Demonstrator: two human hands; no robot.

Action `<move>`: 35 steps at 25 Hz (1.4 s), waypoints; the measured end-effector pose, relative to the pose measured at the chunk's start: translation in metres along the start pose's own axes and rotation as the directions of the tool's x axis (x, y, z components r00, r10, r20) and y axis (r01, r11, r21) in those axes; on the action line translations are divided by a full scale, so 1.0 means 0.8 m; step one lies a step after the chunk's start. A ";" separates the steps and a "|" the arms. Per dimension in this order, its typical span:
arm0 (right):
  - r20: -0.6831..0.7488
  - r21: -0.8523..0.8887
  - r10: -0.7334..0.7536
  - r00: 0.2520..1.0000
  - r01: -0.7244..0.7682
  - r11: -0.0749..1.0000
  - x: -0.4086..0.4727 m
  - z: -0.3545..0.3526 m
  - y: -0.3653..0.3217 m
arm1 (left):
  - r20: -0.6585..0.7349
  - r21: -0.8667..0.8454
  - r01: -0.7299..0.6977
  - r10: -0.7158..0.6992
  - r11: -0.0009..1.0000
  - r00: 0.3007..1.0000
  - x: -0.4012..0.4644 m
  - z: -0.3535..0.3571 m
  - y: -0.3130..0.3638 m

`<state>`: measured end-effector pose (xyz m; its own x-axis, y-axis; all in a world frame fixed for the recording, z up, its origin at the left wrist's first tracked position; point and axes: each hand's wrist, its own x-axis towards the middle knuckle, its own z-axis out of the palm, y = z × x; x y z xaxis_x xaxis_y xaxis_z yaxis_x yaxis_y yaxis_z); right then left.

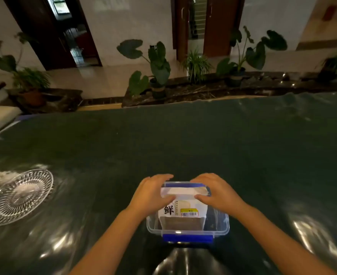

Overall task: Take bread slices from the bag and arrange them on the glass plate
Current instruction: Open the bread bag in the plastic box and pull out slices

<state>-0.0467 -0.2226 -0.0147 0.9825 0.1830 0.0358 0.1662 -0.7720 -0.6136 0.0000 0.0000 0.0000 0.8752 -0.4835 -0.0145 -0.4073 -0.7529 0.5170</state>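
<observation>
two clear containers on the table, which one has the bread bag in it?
The clear plastic box with blue latches, directly in front of the person: the bread bag stands inside it. The glass plate, far left, holds nothing.

Tabletop [183,135]: container [219,223] at near centre | bread bag [183,211] upright inside container | left hand [153,192] on bag top, left side | right hand [217,192] on bag top, right side | glass plate [19,196] far left, well apart from container | potted plants [157,70] beyond far edge

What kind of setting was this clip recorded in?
Probably a lobby or hallway of a building: potted plants line a dark stone ledge, with wooden doors and a polished floor behind.
</observation>
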 end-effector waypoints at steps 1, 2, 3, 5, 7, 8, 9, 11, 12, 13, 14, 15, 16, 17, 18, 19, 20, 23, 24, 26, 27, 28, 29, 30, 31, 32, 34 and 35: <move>0.007 0.023 0.021 1.000 -0.021 1.000 -0.001 0.005 0.000 | 0.012 -0.022 0.009 -0.009 1.000 1.000 -0.001 0.005 -0.001; 0.003 0.037 0.037 0.999 -0.038 0.999 -0.001 0.008 0.001 | 0.015 -0.050 0.013 -0.013 0.999 1.000 0.001 0.010 -0.001; -0.002 0.037 0.052 0.999 -0.052 0.998 -0.002 0.012 0.000 | 0.012 -0.068 0.026 -0.025 0.997 1.000 -0.002 0.016 -0.003; -0.017 0.047 0.079 0.997 -0.078 0.996 -0.002 0.018 0.000 | 0.017 -0.095 0.065 -0.063 0.993 0.998 -0.002 0.027 -0.008; -0.028 0.108 0.110 0.994 -0.106 0.988 0.001 0.016 0.000 | -0.003 -0.157 0.089 -0.090 0.984 0.996 0.003 0.028 -0.014; -0.026 0.163 0.134 0.991 -0.128 0.978 0.004 0.014 0.001 | -0.001 -0.217 0.113 -0.116 0.970 0.993 0.005 0.025 -0.016; -0.004 0.228 0.167 0.986 -0.162 0.960 0.007 0.012 -0.001 | 0.022 -0.267 0.140 -0.140 0.953 0.990 0.006 0.023 -0.017; 0.041 0.321 0.223 0.974 -0.224 0.920 0.015 0.010 -0.003 | 0.072 -0.313 0.159 -0.144 0.936 0.987 0.009 0.020 -0.019; 0.054 0.344 0.240 0.969 -0.244 0.907 0.018 0.010 -0.004 | 0.094 -0.311 0.152 -0.129 0.938 0.987 0.010 0.019 -0.019; 0.063 0.367 0.262 0.963 -0.266 0.891 0.021 0.011 -0.004 | 0.116 -0.304 0.137 -0.106 0.943 0.988 0.010 0.019 -0.020; 0.068 0.390 0.282 0.957 -0.285 0.876 0.023 0.011 -0.004 | 0.125 -0.271 0.108 -0.077 0.957 0.989 0.010 0.019 -0.021; 0.069 0.410 0.299 0.952 -0.301 0.861 0.024 0.012 -0.003 | 0.109 -0.238 0.069 -0.044 0.969 0.993 0.012 0.020 -0.022; 0.073 0.425 0.310 0.948 -0.310 0.850 0.025 0.013 -0.003 | 0.088 -0.207 0.038 -0.020 0.978 0.996 0.014 0.019 -0.023; 0.076 0.439 0.315 0.946 -0.315 0.842 0.026 0.013 -0.003 | 0.060 -0.186 0.007 0.005 0.982 0.998 0.016 0.016 -0.024; 0.073 0.455 0.315 0.946 -0.313 0.834 0.025 0.012 -0.003 | 0.046 -0.178 -0.003 0.011 0.984 0.999 0.017 0.015 -0.025; 0.067 0.478 0.311 0.948 -0.304 0.824 0.024 0.009 -0.004 | 0.041 -0.189 0.000 0.007 0.982 0.999 0.019 0.013 -0.025; 0.063 0.504 0.300 0.952 -0.290 0.814 0.022 0.006 -0.005 | 0.051 -0.210 0.017 -0.007 0.977 0.999 0.020 0.011 -0.027; 0.064 0.525 0.250 0.966 -0.246 0.815 0.018 -0.003 -0.005 | 0.104 -0.317 0.100 -0.070 0.943 0.992 0.025 0.010 -0.030; 0.057 0.521 0.254 0.965 -0.246 0.817 0.017 -0.004 -0.005 | 0.122 -0.349 0.129 -0.092 0.928 0.988 0.025 0.009 -0.029; 0.019 0.525 0.296 0.955 -0.262 0.810 0.018 -0.005 -0.006 | 0.112 -0.327 0.126 -0.094 0.936 0.989 0.024 0.011 -0.027; 0.003 0.528 0.319 0.948 -0.273 0.804 0.019 -0.004 -0.006 | 0.079 -0.268 0.100 -0.082 0.958 0.993 0.023 0.015 -0.027; -0.001 0.532 0.337 0.941 -0.285 0.797 0.021 -0.003 -0.007 | 0.040 -0.207 0.066 -0.059 0.976 0.997 0.020 0.017 -0.025; 0.004 0.542 0.349 0.937 -0.295 0.787 0.022 -0.003 -0.008 | 0.000 -0.171 0.019 -0.019 0.985 1.000 0.019 0.016 -0.021; 0.012 0.554 0.350 0.937 -0.298 0.777 0.023 -0.003 -0.009 | -0.029 -0.156 -0.023 0.018 0.988 0.999 0.017 0.015 -0.018; 0.019 0.565 0.340 0.940 -0.291 0.772 0.024 -0.003 -0.010 | -0.045 -0.153 -0.050 0.043 0.987 0.998 0.017 0.012 -0.016; 0.023 0.569 0.321 0.947 -0.276 0.774 0.023 -0.005 -0.012 | -0.045 -0.175 -0.059 0.052 0.983 0.998 0.019 0.008 -0.015; 0.025 0.561 0.285 0.958 -0.249 0.790 0.022 -0.011 -0.014 | -0.015 -0.264 -0.019 0.015 0.964 1.000 0.023 0.001 -0.014; 0.022 0.554 0.277 0.961 -0.242 0.796 0.022 -0.014 -0.015 | 0.006 -0.312 0.030 -0.029 0.950 1.000 0.025 -0.002 -0.012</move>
<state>-0.0306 -0.2174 0.0024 0.9879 -0.0243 -0.1530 -0.1526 -0.3220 -0.9344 0.0217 -0.0014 -0.0040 0.8852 -0.4639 -0.0347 -0.2794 -0.5897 0.7577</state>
